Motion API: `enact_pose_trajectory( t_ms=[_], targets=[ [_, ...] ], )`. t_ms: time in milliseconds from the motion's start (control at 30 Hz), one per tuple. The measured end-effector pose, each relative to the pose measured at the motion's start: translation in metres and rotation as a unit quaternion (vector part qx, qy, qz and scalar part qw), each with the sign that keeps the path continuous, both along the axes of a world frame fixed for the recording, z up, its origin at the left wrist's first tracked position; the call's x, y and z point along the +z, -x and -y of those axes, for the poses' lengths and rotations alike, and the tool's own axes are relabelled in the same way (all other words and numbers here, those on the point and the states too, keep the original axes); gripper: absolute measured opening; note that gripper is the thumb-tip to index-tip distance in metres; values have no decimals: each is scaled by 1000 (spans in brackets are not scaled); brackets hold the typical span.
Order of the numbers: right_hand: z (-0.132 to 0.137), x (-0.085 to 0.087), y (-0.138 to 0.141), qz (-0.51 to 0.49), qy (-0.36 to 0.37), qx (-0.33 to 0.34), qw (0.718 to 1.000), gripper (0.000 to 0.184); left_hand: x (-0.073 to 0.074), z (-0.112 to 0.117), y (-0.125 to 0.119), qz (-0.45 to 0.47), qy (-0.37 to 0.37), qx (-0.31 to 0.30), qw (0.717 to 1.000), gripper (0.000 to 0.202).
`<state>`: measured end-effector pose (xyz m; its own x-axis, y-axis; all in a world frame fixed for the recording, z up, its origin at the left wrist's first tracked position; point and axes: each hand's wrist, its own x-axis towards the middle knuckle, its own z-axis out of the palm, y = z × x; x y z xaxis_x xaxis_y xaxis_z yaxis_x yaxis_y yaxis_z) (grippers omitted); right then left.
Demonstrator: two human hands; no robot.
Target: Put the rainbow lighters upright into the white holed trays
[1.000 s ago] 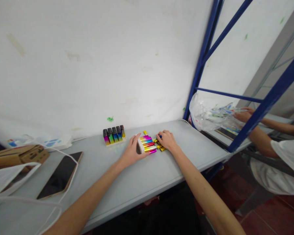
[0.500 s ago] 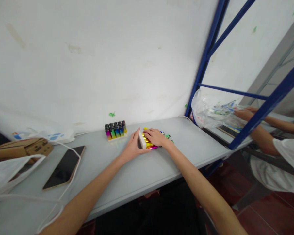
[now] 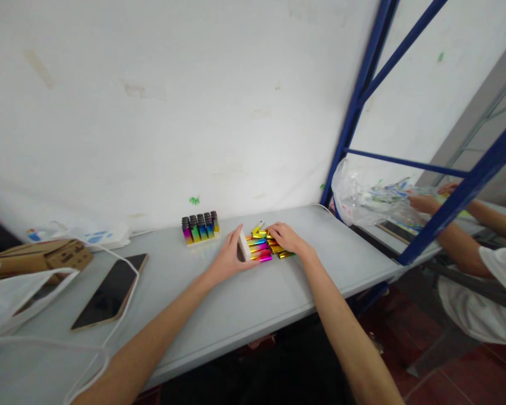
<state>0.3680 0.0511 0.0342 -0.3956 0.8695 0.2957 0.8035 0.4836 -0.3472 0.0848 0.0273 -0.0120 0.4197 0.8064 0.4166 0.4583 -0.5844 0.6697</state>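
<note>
Since half a second ago, the right hand (image 3: 287,237) has drawn back to the right, off the row of shiny tubes (image 3: 259,249) it was covering, and more of their gold, blue and pink sides now shows. The tubes lie on the grey tabletop (image 3: 287,287) between the person's two hands. Their long axes run roughly left to right, from the white tray (image 3: 245,246) towards the right hand, so the line between tray and right hand matches the tubes' own length. The left hand (image 3: 225,260) holds that tray tipped up on its side at the row's left end, thumb on the near side and fingers on the far one; it is nearer the aligned row. The right hand is nearer the looser gold tubes (image 3: 275,246), which lie to its left and partly under it. Its fingers are bent over them; whether they pinch one cannot be told. A stray yellow tube (image 3: 257,228) lies at an angle on the far side. Farther left, towards the wall (image 3: 236,112), stands a block of black-topped tubes (image 3: 201,228).
</note>
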Motion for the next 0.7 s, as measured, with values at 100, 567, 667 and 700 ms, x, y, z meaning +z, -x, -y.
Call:
enact_pose_trajectory(
  t_ms=[100,567,667,700],
  targets=[
    [6,5,16,-29,-41,-11,999,44,-2,-1,-2,1,-6,11,1000,135],
    [16,-11,43,83,-55,45,994,37,0,-1,0,-8,-6,12,1000,145],
    [15,-3,29,46,-21,20,999,37,-2,-2,1,-4,-5,12,1000,145],
    [16,-1,28,34,-16,11,999,37,-2,-2,0,-3,-6,14,1000,145]
  ],
)
